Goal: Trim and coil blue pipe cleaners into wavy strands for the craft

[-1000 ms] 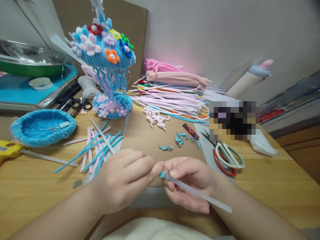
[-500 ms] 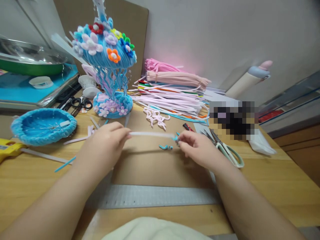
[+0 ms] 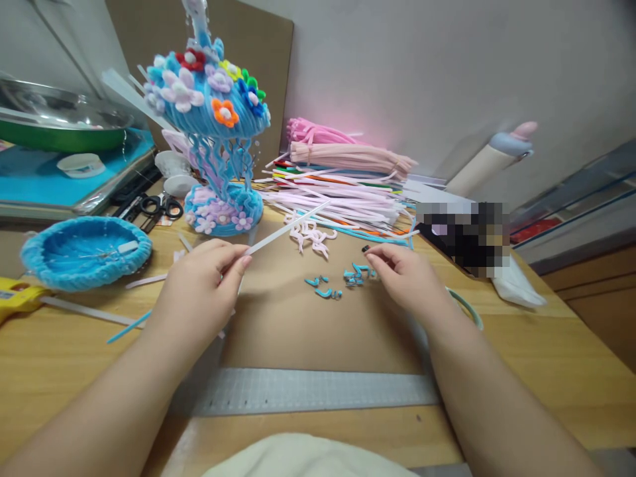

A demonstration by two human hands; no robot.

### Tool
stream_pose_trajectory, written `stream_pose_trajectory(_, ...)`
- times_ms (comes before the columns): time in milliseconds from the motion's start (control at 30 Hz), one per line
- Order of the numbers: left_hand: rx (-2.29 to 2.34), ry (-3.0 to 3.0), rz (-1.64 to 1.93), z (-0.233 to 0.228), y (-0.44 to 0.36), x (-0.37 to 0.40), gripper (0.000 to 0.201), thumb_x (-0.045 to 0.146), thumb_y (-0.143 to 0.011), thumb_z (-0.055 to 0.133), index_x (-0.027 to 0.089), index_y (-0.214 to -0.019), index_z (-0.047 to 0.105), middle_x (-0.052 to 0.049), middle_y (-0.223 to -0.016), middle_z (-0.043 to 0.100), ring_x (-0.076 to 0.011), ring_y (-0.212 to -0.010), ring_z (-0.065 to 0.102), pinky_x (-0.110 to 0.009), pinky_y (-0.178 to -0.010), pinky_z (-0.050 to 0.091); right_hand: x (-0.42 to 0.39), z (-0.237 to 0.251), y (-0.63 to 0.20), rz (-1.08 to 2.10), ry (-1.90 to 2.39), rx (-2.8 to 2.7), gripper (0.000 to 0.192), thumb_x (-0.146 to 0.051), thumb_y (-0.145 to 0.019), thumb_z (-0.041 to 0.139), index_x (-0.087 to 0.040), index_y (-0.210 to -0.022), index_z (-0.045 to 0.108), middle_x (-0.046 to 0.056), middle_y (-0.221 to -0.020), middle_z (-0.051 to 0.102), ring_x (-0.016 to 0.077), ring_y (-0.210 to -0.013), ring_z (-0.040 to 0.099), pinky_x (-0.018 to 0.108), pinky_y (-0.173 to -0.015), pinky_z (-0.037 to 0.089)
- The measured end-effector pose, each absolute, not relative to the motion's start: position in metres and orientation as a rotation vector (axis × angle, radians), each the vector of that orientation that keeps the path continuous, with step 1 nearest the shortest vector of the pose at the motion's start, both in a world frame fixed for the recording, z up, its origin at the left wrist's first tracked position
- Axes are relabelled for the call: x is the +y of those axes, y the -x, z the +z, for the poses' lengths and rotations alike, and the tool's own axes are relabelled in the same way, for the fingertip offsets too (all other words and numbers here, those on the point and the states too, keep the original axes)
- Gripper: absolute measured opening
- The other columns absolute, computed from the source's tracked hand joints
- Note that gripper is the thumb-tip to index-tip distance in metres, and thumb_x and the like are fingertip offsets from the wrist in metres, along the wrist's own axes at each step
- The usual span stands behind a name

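Soft, middling-bright indoor light here, with a pink blush on the grey wall [image 3: 422,79].

It seems to come from overhead: a faint, soft-edged shadow lies on the brown board [image 3: 322,338] beside the left hand [image 3: 203,281], and another falls on the wall beside the leaning bottle [image 3: 481,162]. The blush sits around the bundled pink stems [image 3: 318,136]. I see bright streaks in the metal bowl [image 3: 87,105] and a mild sheen on the wooden tabletop [image 3: 527,351]. Wide-angle stretch slants the edges at the right, and the top right corner darkens. Texture on the right forearm [image 3: 487,384] looks smeared; coarse pixels mask a patch beyond the right hand [image 3: 405,281].
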State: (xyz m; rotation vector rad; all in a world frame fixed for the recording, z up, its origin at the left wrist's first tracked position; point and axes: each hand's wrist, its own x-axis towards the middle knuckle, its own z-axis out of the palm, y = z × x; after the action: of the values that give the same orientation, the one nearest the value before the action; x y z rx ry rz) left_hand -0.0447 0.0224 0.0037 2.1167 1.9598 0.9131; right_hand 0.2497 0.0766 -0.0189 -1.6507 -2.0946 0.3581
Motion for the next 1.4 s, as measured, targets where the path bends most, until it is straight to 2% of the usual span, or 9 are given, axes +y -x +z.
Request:
stream_pose_trajectory(167,1.929,-2.085,0.9,0.004,0.039,0.02,0.026,0.03,-0.087,0.046,0.019,-0.097,0.068,-0.004,-0.092,0.069,-0.0207,-0.087,0.062,-0.028,-0.077,0.045,0.082,-0.028,-0.248,0.447,1.573,-2.246,0.021,-0.033,-0.08,0.058,-0.019,-0.093,0.068,0.006,-0.086,0.063,0.0181,-0.074,0.056,0.03,-0.068,0.042)
stream_pose_trajectory(433,1.72,-1.945,0.826,0.005,0.028,0.017,0.026,0.032,-0.087,0.047,0.018,-0.096,0.066,-0.005,-0.091,0.066,-0.0223,-0.088,0.058,-0.033,-0.079,0.042,0.079,-0.029,-0.232,0.597,1.502,-2.2,0.014,-0.028,-0.077,0.059,-0.017,-0.069,0.064,0.004,-0.078,0.06,0.0173,-0.076,0.054,0.031,-0.072,0.041)
stream_pose_trajectory(633,1.268,-1.048,0.841,-0.003,0.009,0.009,0.026,0.033,-0.085,0.054,0.016,-0.102,0.063,0.0,-0.074,0.058,-0.0103,-0.06,0.048,-0.022,-0.053,0.035,0.063,-0.017,-0.223,0.96,1.375,-1.791,0.02,-0.038,-0.081,0.058,-0.018,-0.082,0.061,0.002,-0.077,0.06,0.0132,-0.068,0.055,0.026,-0.065,0.043)
stream_pose_trajectory(800,1.014,-0.651,0.784,-0.006,-0.002,0.003,0.021,0.026,-0.086,0.054,0.012,-0.1,0.058,0.001,-0.07,0.054,-0.0049,-0.051,0.036,-0.018,-0.047,0.025,0.04,-0.011,-0.206,1.388,1.154,-1.525,0.021,-0.041,-0.079,0.063,-0.02,-0.082,0.059,-0.001,-0.068,0.057,0.0116,-0.059,0.053,0.025,-0.057,0.043)
stream_pose_trajectory(1000,1.009,-0.694,0.773,-0.009,-0.007,0.0,0.02,0.029,-0.081,0.057,0.013,-0.094,0.057,0.002,-0.067,0.053,-0.0048,-0.048,0.033,-0.019,-0.046,0.021,0.028,-0.012,-0.195,1.433,0.885,-1.676,0.02,-0.037,-0.085,0.059,-0.019,-0.077,0.058,0.005,-0.096,0.059,0.0165,-0.093,0.057,0.032,-0.084,0.044)
stream_pose_trajectory(1133,1.116,-0.846,0.792,-0.01,-0.011,0.001,0.022,0.029,-0.08,0.054,0.013,-0.094,0.058,0.003,-0.064,0.051,-0.0056,-0.047,0.032,-0.02,-0.045,0.021,0.024,-0.011,-0.192,1.797,0.875,-1.52,0.018,-0.036,-0.085,0.059,-0.018,-0.081,0.058,0.001,-0.076,0.059,0.0102,-0.065,0.055,0.024,-0.062,0.049)
stream_pose_trajectory(1200,1.112,-0.942,0.757,-0.011,-0.012,0.0,0.02,0.027,-0.079,0.052,0.013,-0.092,0.058,0.003,-0.065,0.051,-0.0065,-0.049,0.034,-0.021,-0.047,0.024,0.021,-0.012,-0.19,1.884,0.927,-1.487,0.021,-0.037,-0.082,0.062,-0.017,-0.08,0.06,0.001,-0.075,0.06,0.0086,-0.058,0.052,0.021,-0.053,0.048)
stream_pose_trajectory(1300,1.05,-1.169,0.679,-0.015,-0.011,-0.003,0.012,0.022,-0.077,0.05,0.016,-0.084,0.058,0.0,-0.074,0.057,-0.0115,-0.064,0.047,-0.023,-0.057,0.035,0.019,-0.013,-0.188,1.835,1.066,-1.569,0.023,-0.039,-0.08,0.063,-0.016,-0.079,0.062,0.002,-0.074,0.061,0.0072,-0.05,0.049,0.02,-0.044,0.044)
stream_pose_trajectory(1400,1.088,-1.44,0.557,-0.016,-0.011,-0.007,0.013,0.017,-0.076,0.049,0.018,-0.083,0.059,-0.001,-0.082,0.06,-0.0165,-0.078,0.053,-0.026,-0.067,0.039,0.017,-0.012,-0.187,1.744,1.267,-1.708,0.021,-0.037,-0.082,0.058,-0.016,-0.077,0.061,-0.003,-0.058,0.055,0.0053,-0.038,0.045,0.018,-0.037,0.036)
